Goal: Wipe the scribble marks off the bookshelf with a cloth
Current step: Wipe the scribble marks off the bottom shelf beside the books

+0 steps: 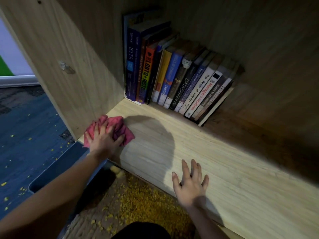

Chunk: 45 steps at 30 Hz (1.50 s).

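Down low, the bookshelf's bottom shelf board runs lengthwise from the upright side panel on the left away to the right, past the picture's border. Its front edge cuts diagonally from the panel's foot toward the lower right.

The pink cloth sits in the front left corner of that board, touching or almost touching the side panel and just inside the front edge. It is crumpled into a lump, a little wider across than deep, with no clear direction. The left hand lies on top of it, fingers spread and pressing down, pointing toward the back left; the forearm crosses the front edge.

The right hand rests flat on the board near the front edge, fingers straight and apart, holding nothing, well clear of the cloth.

A row of books stands against the back panel, starting at the left corner and leaning leftward. Between the books and both hands the board is bare wood, and it stays bare to the right.

Blue carpet lies outside the side panel, and yellow crumbs are scattered below the front edge.
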Each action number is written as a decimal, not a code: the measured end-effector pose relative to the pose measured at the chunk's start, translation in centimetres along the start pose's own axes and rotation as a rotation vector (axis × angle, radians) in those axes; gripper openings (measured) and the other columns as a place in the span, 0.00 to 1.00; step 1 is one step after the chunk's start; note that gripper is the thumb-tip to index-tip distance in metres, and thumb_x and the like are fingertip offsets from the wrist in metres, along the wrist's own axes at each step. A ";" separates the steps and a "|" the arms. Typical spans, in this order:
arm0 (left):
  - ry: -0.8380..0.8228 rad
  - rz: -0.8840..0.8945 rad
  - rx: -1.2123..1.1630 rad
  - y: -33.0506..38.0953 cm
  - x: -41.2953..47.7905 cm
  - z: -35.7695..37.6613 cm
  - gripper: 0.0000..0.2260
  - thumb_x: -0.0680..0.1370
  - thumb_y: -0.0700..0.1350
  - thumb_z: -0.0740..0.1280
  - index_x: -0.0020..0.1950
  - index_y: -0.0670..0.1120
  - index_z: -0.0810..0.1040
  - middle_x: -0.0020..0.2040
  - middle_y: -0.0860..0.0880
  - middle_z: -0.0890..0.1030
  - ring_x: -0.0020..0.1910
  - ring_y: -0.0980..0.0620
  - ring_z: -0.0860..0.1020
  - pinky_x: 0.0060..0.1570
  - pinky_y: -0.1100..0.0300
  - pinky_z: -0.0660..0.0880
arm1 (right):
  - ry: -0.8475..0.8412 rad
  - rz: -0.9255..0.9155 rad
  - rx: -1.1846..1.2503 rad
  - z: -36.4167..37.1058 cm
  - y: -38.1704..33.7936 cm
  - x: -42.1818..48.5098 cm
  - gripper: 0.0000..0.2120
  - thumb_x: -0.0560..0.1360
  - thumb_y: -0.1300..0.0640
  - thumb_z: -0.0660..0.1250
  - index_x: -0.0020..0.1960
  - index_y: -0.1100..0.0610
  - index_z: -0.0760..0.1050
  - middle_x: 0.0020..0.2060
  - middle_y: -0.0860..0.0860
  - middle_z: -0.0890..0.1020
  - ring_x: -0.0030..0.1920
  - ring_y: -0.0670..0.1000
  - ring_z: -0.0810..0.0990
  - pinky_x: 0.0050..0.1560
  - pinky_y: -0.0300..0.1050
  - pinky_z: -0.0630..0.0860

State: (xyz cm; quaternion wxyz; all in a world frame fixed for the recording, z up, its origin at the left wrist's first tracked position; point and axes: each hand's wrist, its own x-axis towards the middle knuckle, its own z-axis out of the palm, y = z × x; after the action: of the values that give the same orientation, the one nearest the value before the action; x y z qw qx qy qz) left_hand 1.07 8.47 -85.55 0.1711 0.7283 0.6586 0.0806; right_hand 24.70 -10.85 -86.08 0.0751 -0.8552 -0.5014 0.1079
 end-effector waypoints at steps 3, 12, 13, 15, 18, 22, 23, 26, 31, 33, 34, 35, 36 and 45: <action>-0.025 -0.157 0.011 1.8 -2.1 0.1 0.29 0.79 0.61 0.57 0.78 0.53 0.55 0.79 0.46 0.49 0.77 0.39 0.42 0.70 0.34 0.40 | 0.053 0.001 0.049 -0.1 -0.2 -0.1 0.44 0.66 0.32 0.32 0.76 0.45 0.57 0.77 0.50 0.52 0.77 0.51 0.45 0.73 0.57 0.39; -0.257 -0.005 0.144 11.4 -10.8 4.1 0.32 0.80 0.64 0.49 0.78 0.54 0.39 0.78 0.43 0.37 0.73 0.32 0.34 0.68 0.33 0.35 | 0.320 0.154 0.911 -0.2 0.7 0.4 0.13 0.81 0.57 0.57 0.54 0.60 0.78 0.52 0.51 0.80 0.63 0.57 0.74 0.71 0.56 0.59; -0.309 0.080 0.161 13.1 -11.7 4.6 0.32 0.80 0.63 0.50 0.79 0.54 0.40 0.78 0.44 0.38 0.74 0.34 0.35 0.69 0.35 0.35 | 0.317 0.236 1.147 -0.7 0.8 0.6 0.10 0.81 0.62 0.58 0.50 0.58 0.77 0.48 0.48 0.80 0.58 0.55 0.76 0.69 0.53 0.64; -0.427 0.306 -0.001 16.1 -13.1 5.9 0.29 0.81 0.61 0.50 0.79 0.53 0.47 0.79 0.45 0.44 0.77 0.39 0.40 0.73 0.41 0.36 | 0.304 0.361 1.455 -1.7 1.4 1.1 0.08 0.80 0.64 0.58 0.47 0.58 0.76 0.41 0.44 0.81 0.53 0.53 0.77 0.59 0.40 0.70; -0.562 0.365 -0.747 17.3 -13.3 4.3 0.18 0.81 0.49 0.58 0.70 0.49 0.68 0.73 0.46 0.66 0.75 0.48 0.61 0.76 0.52 0.49 | 0.291 0.335 1.048 -2.5 0.8 1.1 0.11 0.82 0.60 0.56 0.59 0.58 0.75 0.55 0.54 0.79 0.62 0.59 0.74 0.59 0.41 0.69; -0.292 0.273 -0.253 12.2 -10.0 3.0 0.33 0.75 0.65 0.45 0.78 0.53 0.51 0.78 0.53 0.51 0.78 0.47 0.48 0.73 0.47 0.45 | 0.152 -0.270 0.092 -1.2 -0.5 -2.1 0.25 0.71 0.36 0.56 0.62 0.45 0.77 0.64 0.49 0.77 0.66 0.56 0.73 0.55 0.67 0.72; -0.325 0.211 -0.065 10.5 -9.5 3.1 0.36 0.73 0.68 0.41 0.79 0.53 0.45 0.79 0.52 0.44 0.78 0.45 0.42 0.72 0.43 0.43 | 0.048 -0.366 -0.027 -0.7 0.0 -2.2 0.28 0.69 0.33 0.54 0.62 0.43 0.77 0.64 0.47 0.77 0.64 0.57 0.75 0.52 0.68 0.73; -0.436 0.205 0.195 8.5 -9.3 3.4 0.37 0.75 0.68 0.36 0.78 0.49 0.36 0.78 0.48 0.35 0.76 0.43 0.36 0.71 0.39 0.41 | -0.079 -0.451 -0.137 -0.8 3.3 -1.4 0.29 0.72 0.31 0.50 0.67 0.40 0.72 0.69 0.47 0.72 0.68 0.58 0.72 0.61 0.68 0.67; -0.539 0.233 0.177 9.1 -8.8 2.9 0.31 0.82 0.60 0.45 0.77 0.48 0.32 0.75 0.48 0.29 0.74 0.44 0.29 0.70 0.40 0.34 | -0.075 0.127 -0.143 -4.9 13.6 0.7 0.27 0.76 0.33 0.38 0.74 0.33 0.47 0.77 0.45 0.39 0.76 0.58 0.37 0.70 0.72 0.42; -0.542 0.246 0.188 8.8 -8.8 2.8 0.32 0.82 0.60 0.46 0.77 0.48 0.32 0.75 0.47 0.29 0.73 0.43 0.29 0.70 0.40 0.33 | -0.064 0.487 -0.039 -6.4 15.0 1.6 0.25 0.80 0.37 0.43 0.76 0.35 0.43 0.77 0.48 0.39 0.75 0.64 0.37 0.68 0.75 0.44; -0.545 0.242 0.188 8.7 -8.8 2.9 0.32 0.82 0.60 0.47 0.77 0.48 0.32 0.75 0.48 0.29 0.73 0.43 0.29 0.69 0.40 0.33 | -0.045 0.581 -0.015 -6.2 14.1 1.9 0.25 0.81 0.39 0.44 0.76 0.37 0.42 0.77 0.49 0.39 0.75 0.65 0.37 0.68 0.75 0.44; -0.548 0.239 0.184 8.7 -8.7 2.8 0.32 0.82 0.60 0.47 0.77 0.49 0.33 0.75 0.48 0.29 0.73 0.43 0.29 0.69 0.39 0.33 | -0.038 0.626 -0.005 -5.8 12.4 2.2 0.26 0.81 0.40 0.45 0.77 0.38 0.42 0.77 0.49 0.39 0.75 0.66 0.37 0.68 0.74 0.44; -0.543 0.237 0.184 8.7 -8.7 2.9 0.31 0.82 0.60 0.46 0.77 0.49 0.33 0.76 0.48 0.29 0.74 0.43 0.29 0.70 0.39 0.33 | -0.059 0.599 0.016 -4.7 10.0 2.1 0.26 0.81 0.41 0.46 0.77 0.39 0.43 0.78 0.50 0.40 0.75 0.66 0.37 0.68 0.73 0.44; -0.530 0.224 0.175 8.9 -8.8 2.8 0.31 0.81 0.61 0.46 0.78 0.51 0.35 0.77 0.49 0.32 0.75 0.43 0.32 0.71 0.40 0.37 | -0.120 -0.281 -0.092 -5.1 15.0 -4.8 0.26 0.75 0.38 0.41 0.73 0.31 0.50 0.78 0.43 0.45 0.77 0.50 0.41 0.71 0.65 0.49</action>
State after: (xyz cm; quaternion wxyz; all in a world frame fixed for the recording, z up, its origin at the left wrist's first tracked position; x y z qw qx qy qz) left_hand 9.27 -1.30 -84.05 0.2636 0.8040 0.5113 -0.1509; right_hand 36.33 -22.42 -84.18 0.0202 -0.7713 -0.6239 0.1241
